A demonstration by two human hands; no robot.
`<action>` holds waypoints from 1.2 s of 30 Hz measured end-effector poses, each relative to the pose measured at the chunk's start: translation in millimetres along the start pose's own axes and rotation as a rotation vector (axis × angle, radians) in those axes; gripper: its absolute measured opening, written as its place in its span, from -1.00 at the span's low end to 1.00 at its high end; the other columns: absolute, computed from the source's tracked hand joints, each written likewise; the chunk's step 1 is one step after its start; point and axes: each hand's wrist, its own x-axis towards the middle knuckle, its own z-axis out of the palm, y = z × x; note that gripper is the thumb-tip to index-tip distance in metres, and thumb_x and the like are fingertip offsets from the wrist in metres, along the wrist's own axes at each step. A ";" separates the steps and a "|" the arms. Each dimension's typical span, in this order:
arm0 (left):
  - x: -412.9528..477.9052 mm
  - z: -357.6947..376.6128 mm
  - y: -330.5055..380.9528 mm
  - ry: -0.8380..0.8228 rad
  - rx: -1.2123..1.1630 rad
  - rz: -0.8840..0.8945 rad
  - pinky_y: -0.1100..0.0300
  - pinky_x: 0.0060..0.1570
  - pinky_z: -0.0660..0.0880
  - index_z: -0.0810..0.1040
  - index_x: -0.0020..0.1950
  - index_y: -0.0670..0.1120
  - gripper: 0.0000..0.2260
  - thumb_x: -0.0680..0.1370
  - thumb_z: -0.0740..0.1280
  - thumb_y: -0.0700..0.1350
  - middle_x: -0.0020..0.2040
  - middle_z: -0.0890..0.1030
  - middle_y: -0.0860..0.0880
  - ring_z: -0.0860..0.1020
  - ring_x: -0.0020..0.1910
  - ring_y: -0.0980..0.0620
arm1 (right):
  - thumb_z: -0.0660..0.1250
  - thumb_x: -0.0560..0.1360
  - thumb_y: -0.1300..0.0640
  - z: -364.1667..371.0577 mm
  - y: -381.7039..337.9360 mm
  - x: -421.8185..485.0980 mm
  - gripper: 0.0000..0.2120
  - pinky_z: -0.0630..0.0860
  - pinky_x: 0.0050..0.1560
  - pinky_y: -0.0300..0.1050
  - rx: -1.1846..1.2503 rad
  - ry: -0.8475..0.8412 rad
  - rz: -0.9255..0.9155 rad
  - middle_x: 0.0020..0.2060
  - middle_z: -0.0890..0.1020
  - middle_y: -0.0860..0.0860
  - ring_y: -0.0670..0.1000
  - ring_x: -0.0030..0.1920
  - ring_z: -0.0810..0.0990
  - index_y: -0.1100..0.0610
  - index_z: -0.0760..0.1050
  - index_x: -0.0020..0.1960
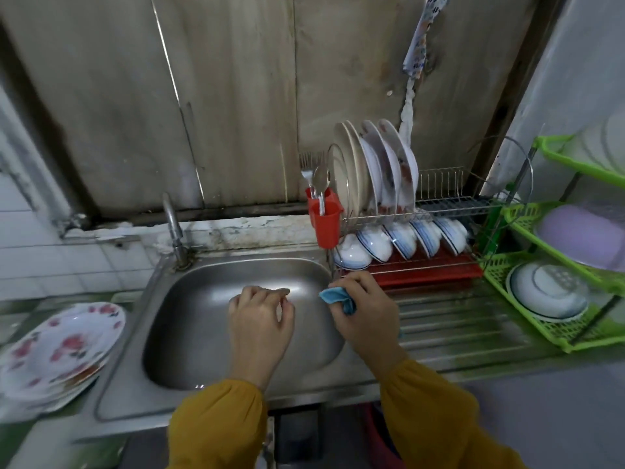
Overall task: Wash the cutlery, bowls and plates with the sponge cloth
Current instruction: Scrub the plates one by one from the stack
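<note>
Stained wooden boards (pixel 236 96) fill the upper middle of the frame. White tiles (pixel 50 258) cover the wall at mid left. At the right edge, a green plastic shelf rack (pixel 495 270) stands beside a pale grey wall (pixel 575 62).

Stainless-steel sink (pixel 209 333) set in the desk, with a curved tap (pixel 173 225) mounted at its rear left corner. A ribbed drainboard (pixel 456 319) extends to the right of the basin. On it stands a two-tier wire dish rack (pixel 449 201). A red plastic holder (pixel 326 221) hangs on the rack's left end, and a red drip tray (pixel 429 275) lies beneath the lower tier. Just right of the rack is a green plastic basket shelf (pixel 497 275) in three tiers. Behind are weathered wooden panels (pixel 236 96), with white wall tiles (pixel 50 262) at left. A patterned cloth (pixel 422 35) hangs high on the panels, above the rack.
</note>
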 end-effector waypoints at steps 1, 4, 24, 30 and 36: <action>-14.0 -10.1 -11.4 -0.020 0.046 0.019 0.12 -0.13 0.24 0.72 -0.14 -0.08 -0.68 0.45 0.17 -0.03 -0.26 0.67 0.01 0.59 -0.19 -0.07 | 0.50 0.30 0.16 3.6 -13.2 -9.9 -0.82 0.55 -0.37 -0.21 0.000 -0.019 -0.003 -0.12 0.61 0.00 -0.04 -0.24 0.60 0.11 0.63 -0.09; -48.4 -33.7 -47.3 -0.135 0.159 0.018 0.09 -0.16 0.23 0.71 -0.16 -0.05 -0.67 0.44 0.16 0.02 -0.26 0.66 0.02 0.59 -0.20 -0.06 | 0.42 0.32 0.08 14.7 -50.1 -29.9 -0.84 0.38 -0.31 -0.36 -0.014 -0.087 -0.031 -0.13 0.59 -0.02 -0.07 -0.25 0.57 0.09 0.61 -0.11; -92.1 -122.0 -330.7 -0.519 0.392 -0.398 0.05 0.16 0.33 0.59 0.25 -0.03 -0.71 0.58 0.21 -0.08 0.14 0.63 -0.07 0.44 0.21 -0.11 | 0.41 0.44 0.16 210.7 -278.6 -26.8 -0.79 0.58 -0.09 0.02 0.165 -0.641 -0.125 -0.05 0.64 0.02 0.06 -0.05 0.61 0.15 0.65 0.07; -79.4 -110.2 -417.4 -0.672 0.279 -0.492 0.08 0.24 0.41 0.50 0.37 -0.05 -0.67 0.61 0.23 -0.06 0.26 0.57 -0.09 0.45 0.23 -0.08 | 0.33 0.50 0.11 301.5 -322.2 -18.5 -0.71 0.52 0.04 -0.01 0.064 -0.827 -0.224 0.12 0.60 -0.01 0.07 0.13 0.56 0.07 0.58 0.22; -72.2 -86.5 -482.9 -0.848 0.212 -0.568 0.10 0.35 0.35 0.33 0.50 0.02 -0.56 0.61 0.23 -0.14 0.40 0.42 -0.10 0.42 0.33 -0.10 | 0.28 0.54 0.16 380.6 -340.8 -14.2 -0.71 0.46 -0.04 -0.06 -0.155 -1.103 -0.291 0.14 0.57 0.01 0.11 0.09 0.56 0.07 0.55 0.24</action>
